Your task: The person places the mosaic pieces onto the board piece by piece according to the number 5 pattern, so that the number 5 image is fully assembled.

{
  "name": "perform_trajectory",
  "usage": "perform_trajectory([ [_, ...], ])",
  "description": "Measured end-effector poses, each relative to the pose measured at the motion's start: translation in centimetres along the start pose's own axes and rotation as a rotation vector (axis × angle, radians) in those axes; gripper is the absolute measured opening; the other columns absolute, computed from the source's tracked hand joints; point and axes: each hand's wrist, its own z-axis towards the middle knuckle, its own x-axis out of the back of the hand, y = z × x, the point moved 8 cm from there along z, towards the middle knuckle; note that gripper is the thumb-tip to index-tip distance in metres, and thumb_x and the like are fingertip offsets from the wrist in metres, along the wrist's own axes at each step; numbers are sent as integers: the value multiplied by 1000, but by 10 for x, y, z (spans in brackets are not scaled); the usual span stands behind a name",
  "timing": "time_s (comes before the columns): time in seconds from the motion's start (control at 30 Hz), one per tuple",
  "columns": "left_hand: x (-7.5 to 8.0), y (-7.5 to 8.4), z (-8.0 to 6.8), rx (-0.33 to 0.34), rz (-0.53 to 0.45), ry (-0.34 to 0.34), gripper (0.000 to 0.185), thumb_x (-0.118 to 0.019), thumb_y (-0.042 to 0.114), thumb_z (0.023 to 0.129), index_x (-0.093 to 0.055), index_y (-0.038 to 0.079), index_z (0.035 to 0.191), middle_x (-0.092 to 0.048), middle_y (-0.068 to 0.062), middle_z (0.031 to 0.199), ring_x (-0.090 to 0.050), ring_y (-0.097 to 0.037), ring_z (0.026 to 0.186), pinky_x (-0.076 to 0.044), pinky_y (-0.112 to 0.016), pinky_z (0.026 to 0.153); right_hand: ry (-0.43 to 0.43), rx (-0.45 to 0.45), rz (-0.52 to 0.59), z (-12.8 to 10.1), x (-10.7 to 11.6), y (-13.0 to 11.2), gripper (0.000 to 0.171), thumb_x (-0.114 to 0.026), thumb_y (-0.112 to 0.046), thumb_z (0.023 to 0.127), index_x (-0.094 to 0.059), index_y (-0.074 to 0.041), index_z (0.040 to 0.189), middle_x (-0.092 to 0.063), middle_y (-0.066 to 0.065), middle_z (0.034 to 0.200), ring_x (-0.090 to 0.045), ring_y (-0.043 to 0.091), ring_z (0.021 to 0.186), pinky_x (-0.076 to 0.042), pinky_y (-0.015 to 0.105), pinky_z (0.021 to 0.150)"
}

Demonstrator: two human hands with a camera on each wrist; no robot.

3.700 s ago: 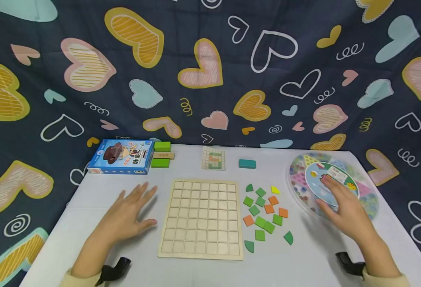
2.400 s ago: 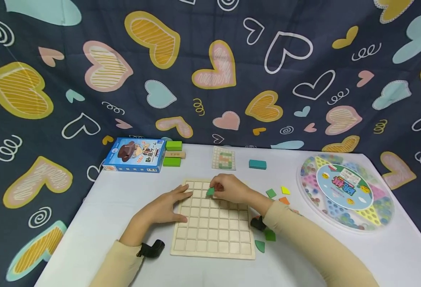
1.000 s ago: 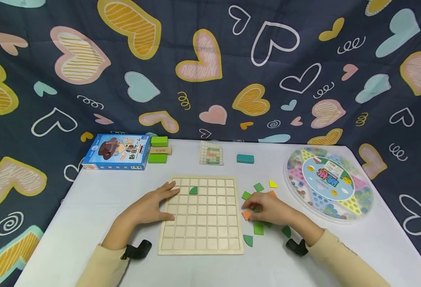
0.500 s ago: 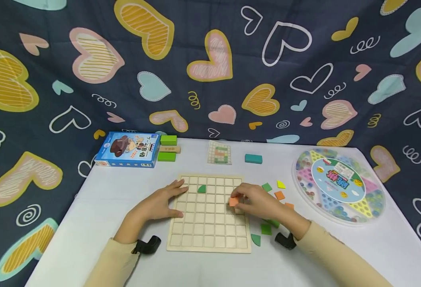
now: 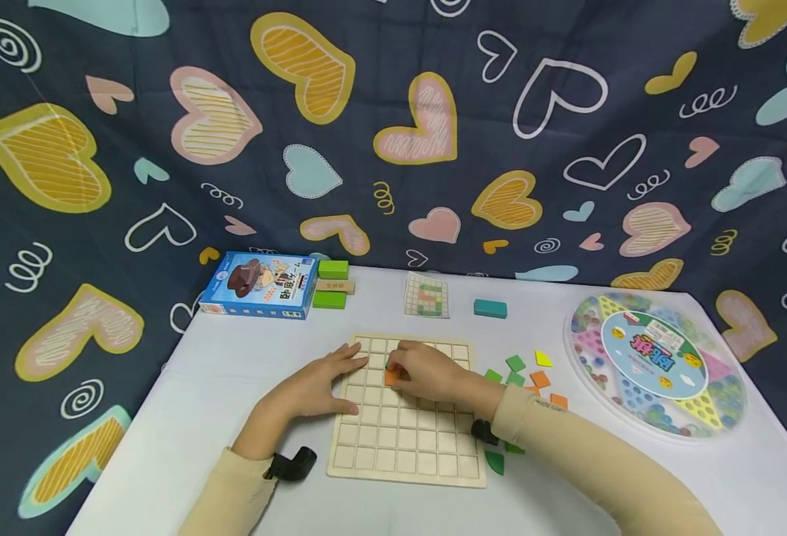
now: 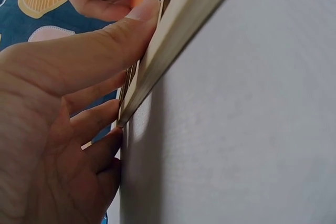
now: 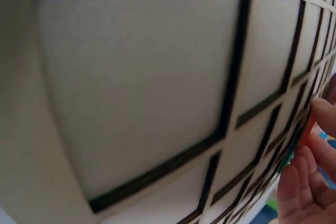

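Observation:
A light wooden grid board (image 5: 403, 447) lies mid-table. Above its upper left cells, my right hand (image 5: 428, 371) pinches an orange square tile (image 5: 391, 379) between thumb and fingers. In the right wrist view the tile (image 7: 307, 132) shows at the fingertips, beside a green tile (image 7: 286, 161). The right hand covers most of that green quarter-round tile in the head view. My left hand (image 5: 307, 388) rests at the board's left edge with fingers spread; in the left wrist view its thumb (image 6: 100, 51) lies on the frame of the board (image 6: 173, 30).
Loose green, orange (image 5: 540, 380) and yellow (image 5: 543, 359) tiles lie right of the board, partly behind the right arm. A pattern card (image 5: 427, 296), a teal block (image 5: 490, 308), a blue box (image 5: 259, 286) and green blocks (image 5: 329, 300) stand behind. A round marble game (image 5: 654, 357) sits right.
My right hand left the round game, set the green quarter-round on the board, then took an orange tile and carried it left over the board. My left hand moved to the board's edge.

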Motion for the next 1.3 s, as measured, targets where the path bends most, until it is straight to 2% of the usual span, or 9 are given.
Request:
perform_trajectory([
  [0.17, 3, 2, 2, 15, 8, -1, 82, -81, 40, 70, -47, 16, 141, -27, -2, 156, -21, -28, 145, -28, -52, 112, 1, -3, -2, -1, 1, 0, 26, -71, -29, 85, -66, -15, 106, -56, -5, 95, -51, 6, 81, -49, 21, 74],
  [0.3, 4, 0, -2, 22, -2, -6, 82, -81, 39, 71, -46, 16, 142, -26, -3, 157, -20, -29, 145, -27, -53, 113, 37, -21, 132, -15, 13, 5, 35, -70, -28, 86, -63, -11, 115, -61, -1, 106, -58, 11, 93, -52, 28, 83],
  [0.4, 7, -4, -9, 36, -9, 3, 82, -81, 38, 71, -45, 16, 142, -25, -3, 157, -19, -29, 145, -26, -54, 113, 125, -35, 260, -38, 32, 17, 36, -69, -22, 87, -61, -6, 118, -63, 6, 110, -61, 18, 99, -53, 35, 84],
  [0.6, 15, -13, -22, 47, -10, 28, 83, -81, 38, 71, -45, 14, 142, -25, -6, 157, -19, -33, 145, -27, -57, 111, 279, -167, 327, -108, 55, 76, 34, -68, -13, 87, -61, -2, 119, -64, 13, 112, -63, 27, 101, -55, 41, 83],
  [0.73, 16, -16, -26, 50, -10, 18, 83, -80, 39, 72, -44, 15, 143, -25, -6, 157, -18, -34, 145, -27, -58, 111, 286, -306, 296, -147, 54, 118, 30, -65, -3, 86, -63, 0, 116, -65, 13, 111, -62, 30, 100, -54, 44, 82],
  [0.87, 14, -17, -23, 57, -10, 13, 83, -81, 38, 72, -44, 16, 143, -24, -4, 157, -18, -32, 145, -27, -57, 111, 235, -353, 234, -161, 48, 140, 29, -64, -2, 85, -65, -2, 114, -65, 10, 107, -60, 24, 93, -53, 41, 81],
  [1.07, 7, -8, -10, 15, -11, 5, 83, -81, 38, 72, -45, 15, 142, -26, -6, 156, -19, -32, 145, -27, -56, 112, 161, -399, 103, -168, 43, 148, 21, -67, -4, 83, -66, -7, 104, -59, 3, 98, -54, 16, 84, -50, 35, 75],
  [1.2, 2, -2, -2, -5, -13, -5, 82, -81, 38, 72, -46, 14, 142, -27, -7, 156, -19, -32, 145, -26, -55, 112, 186, -435, 70, -174, 52, 137, 19, -69, -10, 84, -65, -8, 102, -61, 2, 97, -58, 16, 84, -52, 33, 72],
  [1.3, 0, 2, 2, -13, -21, -9, 82, -81, 38, 72, -46, 14, 142, -27, -7, 156, -19, -32, 145, -26, -56, 112, 257, -367, 116, -167, 57, 112, 20, -70, -14, 85, -65, -8, 104, -64, 2, 97, -61, 15, 83, -54, 29, 67],
])
